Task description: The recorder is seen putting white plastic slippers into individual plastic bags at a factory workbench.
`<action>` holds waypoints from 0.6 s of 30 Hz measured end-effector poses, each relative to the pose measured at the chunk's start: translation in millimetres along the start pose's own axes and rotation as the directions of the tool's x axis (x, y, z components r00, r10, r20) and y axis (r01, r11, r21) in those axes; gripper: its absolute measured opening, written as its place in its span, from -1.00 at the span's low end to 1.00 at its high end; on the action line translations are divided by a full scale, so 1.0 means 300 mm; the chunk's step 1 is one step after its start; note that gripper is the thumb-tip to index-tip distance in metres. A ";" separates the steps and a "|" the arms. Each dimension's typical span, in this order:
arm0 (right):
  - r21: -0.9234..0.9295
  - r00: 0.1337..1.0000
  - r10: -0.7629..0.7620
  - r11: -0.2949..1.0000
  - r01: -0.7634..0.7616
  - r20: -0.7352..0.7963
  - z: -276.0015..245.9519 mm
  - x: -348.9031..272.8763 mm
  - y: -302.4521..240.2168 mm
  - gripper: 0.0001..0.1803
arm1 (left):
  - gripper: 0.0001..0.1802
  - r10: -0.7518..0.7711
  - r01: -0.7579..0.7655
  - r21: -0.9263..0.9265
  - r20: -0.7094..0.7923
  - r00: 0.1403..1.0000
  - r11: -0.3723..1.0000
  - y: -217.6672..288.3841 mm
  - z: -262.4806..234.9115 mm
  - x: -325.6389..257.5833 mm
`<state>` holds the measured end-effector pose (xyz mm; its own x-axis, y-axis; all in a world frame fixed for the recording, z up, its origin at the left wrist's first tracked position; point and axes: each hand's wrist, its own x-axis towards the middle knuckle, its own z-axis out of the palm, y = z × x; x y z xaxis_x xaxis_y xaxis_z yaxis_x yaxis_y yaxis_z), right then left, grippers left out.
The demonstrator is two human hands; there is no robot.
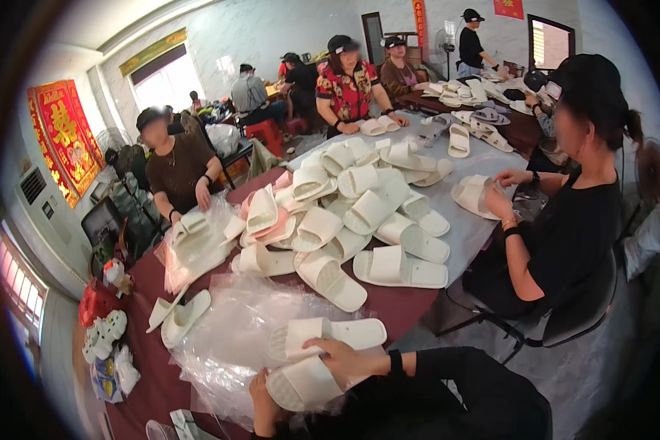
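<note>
My right hand (342, 360) grips a white slipper (309, 384) by its side and strap, fingers bent over the edge. At that slipper's toe end is my left hand (263, 400), its fingers closed on the edge; whether it also pinches plastic film I cannot tell. A second white slipper (301, 336) lies just beyond, close to my right fingers. Crumpled clear plastic bags (231, 330) spread under and beside both slippers. Farther off, a large heap of white slippers (359, 198) covers the table, with a few pink ones (279, 229) at its left.
Two more slippers (187, 317) lie left of the bags on the dark red tablecloth (143, 359). A co-worker (565, 220) sits at the right, handling a slipper. Others work across the table (348, 88) and at the left (180, 165). A clear cup (160, 431) stands near the front edge.
</note>
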<state>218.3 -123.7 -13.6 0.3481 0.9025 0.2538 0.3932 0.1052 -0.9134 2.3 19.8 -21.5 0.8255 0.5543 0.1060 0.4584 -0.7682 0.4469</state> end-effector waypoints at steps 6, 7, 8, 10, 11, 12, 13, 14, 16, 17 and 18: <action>0.019 0.999 0.025 1.000 -0.024 -0.033 0.034 0.040 0.015 -0.52 | -0.34 -0.003 0.002 0.243 0.003 1.000 0.970 0.100 -0.001 -0.027; -0.015 0.998 0.014 1.000 -0.015 -0.064 0.038 0.042 0.014 -0.52 | -0.35 0.050 -0.028 0.286 -0.073 0.996 0.958 0.076 0.024 -0.030; -0.049 0.996 -0.001 0.999 -0.004 -0.094 0.043 0.041 0.010 -0.50 | -0.36 0.107 -0.053 0.335 -0.144 0.984 0.941 0.052 0.042 -0.043; -0.038 0.995 0.069 0.997 -0.072 -0.075 0.026 0.031 0.002 -0.49 | -0.37 0.046 -0.004 0.178 -0.231 0.972 0.984 0.058 0.058 -0.052; -0.036 0.987 0.130 0.990 -0.134 -0.089 0.028 0.025 -0.003 -0.48 | -0.38 0.009 -0.001 0.025 -0.315 0.949 1.000 0.068 0.057 -0.054; -0.033 0.990 0.130 0.991 -0.132 -0.060 0.035 0.015 0.006 -0.48 | -0.41 -0.137 0.085 -0.207 -0.252 0.958 0.975 0.113 0.026 -0.055; 0.031 0.987 0.103 0.995 -0.100 -0.123 0.043 0.008 0.016 -0.46 | -0.41 -0.163 0.109 -0.209 -0.259 0.952 0.972 0.101 0.032 -0.066; 0.093 0.978 0.081 0.994 -0.064 -0.191 0.053 0.006 0.024 -0.43 | -0.42 -0.087 0.048 -0.155 -0.253 0.964 0.987 0.082 0.049 -0.072; 0.045 0.968 0.050 0.998 -0.040 -0.247 0.060 0.005 0.037 -0.41 | -0.42 0.003 -0.015 -0.057 -0.216 0.976 0.998 0.096 0.052 -0.079; -0.004 0.947 0.013 1.000 -0.015 -0.320 0.060 0.007 0.041 -0.38 | -0.42 -0.009 -0.004 -0.062 -0.220 0.975 0.998 0.092 0.063 -0.089; 0.036 0.943 0.101 0.995 -0.094 -0.316 0.055 0.009 0.009 -0.34 | -0.40 0.020 -0.020 0.002 -0.218 0.976 1.000 0.086 0.074 -0.091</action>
<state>206.2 -114.0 -20.6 0.6368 0.7301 0.2478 0.3277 0.0347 -0.9441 -1.0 -22.3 -32.5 0.7428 0.5954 0.3060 0.4427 -0.7798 0.4426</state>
